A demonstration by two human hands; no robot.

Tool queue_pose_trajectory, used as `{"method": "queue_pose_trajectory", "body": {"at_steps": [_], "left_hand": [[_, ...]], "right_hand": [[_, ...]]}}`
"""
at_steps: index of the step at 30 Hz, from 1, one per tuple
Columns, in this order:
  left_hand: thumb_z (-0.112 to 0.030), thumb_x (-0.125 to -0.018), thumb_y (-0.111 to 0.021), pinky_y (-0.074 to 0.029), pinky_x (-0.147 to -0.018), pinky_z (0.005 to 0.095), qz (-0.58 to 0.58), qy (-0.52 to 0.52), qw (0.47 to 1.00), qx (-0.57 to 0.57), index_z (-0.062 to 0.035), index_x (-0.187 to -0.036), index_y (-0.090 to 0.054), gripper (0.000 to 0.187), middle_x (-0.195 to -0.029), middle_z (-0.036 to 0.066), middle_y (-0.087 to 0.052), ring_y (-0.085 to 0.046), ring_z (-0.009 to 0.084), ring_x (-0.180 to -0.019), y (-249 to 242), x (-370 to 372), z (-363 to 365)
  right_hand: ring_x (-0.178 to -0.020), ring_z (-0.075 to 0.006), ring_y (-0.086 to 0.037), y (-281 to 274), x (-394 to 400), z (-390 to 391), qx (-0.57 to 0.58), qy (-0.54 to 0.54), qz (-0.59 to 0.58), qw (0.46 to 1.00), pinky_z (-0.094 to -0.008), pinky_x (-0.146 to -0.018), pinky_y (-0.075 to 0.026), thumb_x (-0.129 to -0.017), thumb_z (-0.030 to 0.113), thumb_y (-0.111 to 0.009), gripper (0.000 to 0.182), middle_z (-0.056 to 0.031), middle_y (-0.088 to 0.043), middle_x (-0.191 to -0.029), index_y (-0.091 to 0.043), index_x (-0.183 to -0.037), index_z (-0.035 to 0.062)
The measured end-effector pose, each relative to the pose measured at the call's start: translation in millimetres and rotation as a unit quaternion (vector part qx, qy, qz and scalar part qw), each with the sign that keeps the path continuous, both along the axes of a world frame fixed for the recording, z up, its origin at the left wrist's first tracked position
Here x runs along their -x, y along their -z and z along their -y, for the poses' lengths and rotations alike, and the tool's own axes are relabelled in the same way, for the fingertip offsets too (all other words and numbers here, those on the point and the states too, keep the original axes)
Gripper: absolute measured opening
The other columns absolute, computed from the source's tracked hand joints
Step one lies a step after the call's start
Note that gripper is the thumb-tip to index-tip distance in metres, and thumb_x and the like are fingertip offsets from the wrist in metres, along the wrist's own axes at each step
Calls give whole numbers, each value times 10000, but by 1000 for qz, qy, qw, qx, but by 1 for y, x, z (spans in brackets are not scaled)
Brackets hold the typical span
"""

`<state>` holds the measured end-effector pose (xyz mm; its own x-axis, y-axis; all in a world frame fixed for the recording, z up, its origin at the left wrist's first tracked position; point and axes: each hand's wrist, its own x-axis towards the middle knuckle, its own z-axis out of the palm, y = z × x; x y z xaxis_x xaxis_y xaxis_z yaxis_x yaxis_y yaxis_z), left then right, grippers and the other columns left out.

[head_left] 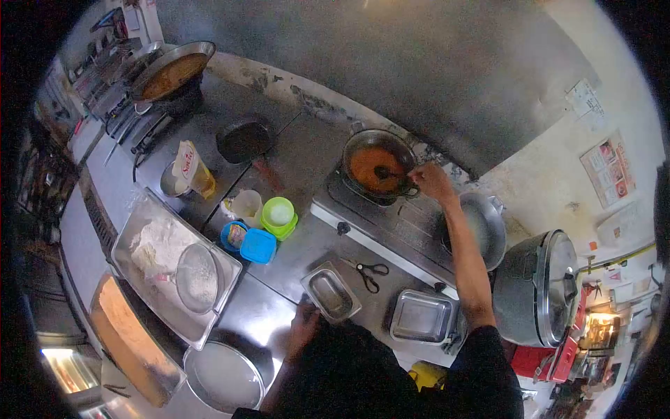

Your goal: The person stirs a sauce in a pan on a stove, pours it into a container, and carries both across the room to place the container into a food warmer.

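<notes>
My right hand (431,181) reaches over the stove's back burner, its fingers closed on the handle of a dark ladle (383,172). The ladle's bowl rests in the orange sauce of a round two-handled pot (352,149). Low in the middle, my left hand (303,328) is at the near left side of a small steel container (331,293); its fingers are dark and partly hidden, so its grip is unclear. Black-handled scissors (369,274) lie to the right of that container. A square steel tray (421,318) sits further right.
A wide pan (481,227) and a large lidded pot (534,286) stand right. Green (279,214) and blue tubs (258,246), an oil pouch (195,171) and a black frying pan (243,142) are left of the stove. A flour tray (150,244) holds a sieve (198,278).
</notes>
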<state>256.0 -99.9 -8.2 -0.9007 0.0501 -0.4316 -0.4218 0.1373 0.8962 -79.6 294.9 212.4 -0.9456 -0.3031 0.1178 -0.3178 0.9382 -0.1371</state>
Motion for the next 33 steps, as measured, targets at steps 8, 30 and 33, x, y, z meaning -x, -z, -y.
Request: {"method": "queue_pose_trajectory", "body": {"at_steps": [8,30,33], "left_hand": [[-243,-917,-620,-523,-782,385,47,-10,997,-53,-90,-1427,-363,592,-1040,132,-645,-626,249,-915,-11,3,2],[-244,-916,-623,-521,-722,395,26,9,999,21,-42,-1110,-562,287,-960,162,-660,-648,238,-818,4,3,0],[-254,-912,-628,-519,-732,399,55,3,998,38,-52,-1096,-576,278,-934,155,-669,-653,247,-788,11,4,-3]], "right_hand": [[-722,-232,-671,4,0,6,56,65,28,996,-373,-655,-515,-816,133,-607,129,-103,-686,-759,-722,-863,97],[-877,-334,-650,38,0,28,-47,32,-8,998,-465,-739,-520,-781,107,-610,141,-114,-688,-894,-707,-883,99],[-870,-335,-649,29,-4,34,-54,41,-38,997,-465,-735,-520,-762,74,-625,135,-123,-684,-876,-693,-878,78]]}}
